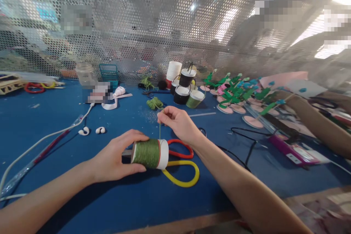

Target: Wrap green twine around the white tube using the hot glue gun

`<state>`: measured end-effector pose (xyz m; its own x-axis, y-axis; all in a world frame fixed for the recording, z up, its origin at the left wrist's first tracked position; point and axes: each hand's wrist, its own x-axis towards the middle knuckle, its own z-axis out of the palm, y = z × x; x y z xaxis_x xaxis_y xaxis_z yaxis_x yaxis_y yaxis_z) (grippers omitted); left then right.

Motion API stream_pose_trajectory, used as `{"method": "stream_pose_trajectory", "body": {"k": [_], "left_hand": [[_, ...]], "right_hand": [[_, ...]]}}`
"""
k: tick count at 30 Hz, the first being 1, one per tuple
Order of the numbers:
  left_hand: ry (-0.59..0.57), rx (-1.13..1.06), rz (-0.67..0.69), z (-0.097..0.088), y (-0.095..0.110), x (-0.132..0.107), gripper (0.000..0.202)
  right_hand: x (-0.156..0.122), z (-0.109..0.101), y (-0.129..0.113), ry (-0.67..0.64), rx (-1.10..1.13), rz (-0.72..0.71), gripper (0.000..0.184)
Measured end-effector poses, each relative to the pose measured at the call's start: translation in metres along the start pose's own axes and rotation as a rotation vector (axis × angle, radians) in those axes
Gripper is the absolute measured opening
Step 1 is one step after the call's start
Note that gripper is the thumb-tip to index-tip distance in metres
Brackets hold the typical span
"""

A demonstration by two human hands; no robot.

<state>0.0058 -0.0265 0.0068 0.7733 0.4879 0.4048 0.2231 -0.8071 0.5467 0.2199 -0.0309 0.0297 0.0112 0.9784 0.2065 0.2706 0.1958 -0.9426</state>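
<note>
My left hand (120,155) is closed around a white paper cup (164,154) tilted on its side, its rim to the right. Green yarn (148,153) covers most of the cup in close turns, and a thin red line shows beside the bare white band. My right hand (175,120) pinches a green strand (160,131) that runs straight up from the cup. Behind and below the cup lie scissors with one red and one yellow handle (195,177); the cup hides their middle. A small heap of green yarn (154,103) sits just beyond my right hand.
Small black and green wrapped cups (182,95) and a white cup stack (174,70) stand at the back. Green craft flowers on pink discs (252,121) fill the right, near another person's arm (315,117). White earbuds (100,130), cables and a purple power strip (292,150) lie around.
</note>
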Motion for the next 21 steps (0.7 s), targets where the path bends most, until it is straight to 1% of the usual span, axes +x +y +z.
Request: {"method": "stream_pose_trajectory", "body": {"k": [3, 7, 13, 18, 21], "left_hand": [[-0.006, -0.001, 0.014, 0.0004, 0.0005, -0.0004, 0.047], [0.01, -0.011, 0.034, -0.0001, 0.0014, -0.0004, 0.048], [0.044, -0.023, 0.09, 0.0001, 0.0036, -0.0012, 0.045], [0.07, 0.033, 0.134, 0.0008, 0.0047, -0.0026, 0.041], [0.08, 0.073, 0.189, 0.0004, 0.0036, -0.0028, 0.04]], "right_hand": [[-0.0007, 0.0021, -0.0005, -0.001, -0.019, -0.013, 0.022], [-0.0013, 0.0043, -0.0001, -0.015, -0.053, 0.003, 0.022], [-0.0027, 0.0052, -0.0002, -0.069, -0.1, 0.018, 0.022], [-0.0038, 0.0051, 0.0005, -0.125, -0.11, 0.023, 0.022], [-0.0046, 0.0049, -0.0002, -0.15, -0.135, 0.009, 0.022]]}}
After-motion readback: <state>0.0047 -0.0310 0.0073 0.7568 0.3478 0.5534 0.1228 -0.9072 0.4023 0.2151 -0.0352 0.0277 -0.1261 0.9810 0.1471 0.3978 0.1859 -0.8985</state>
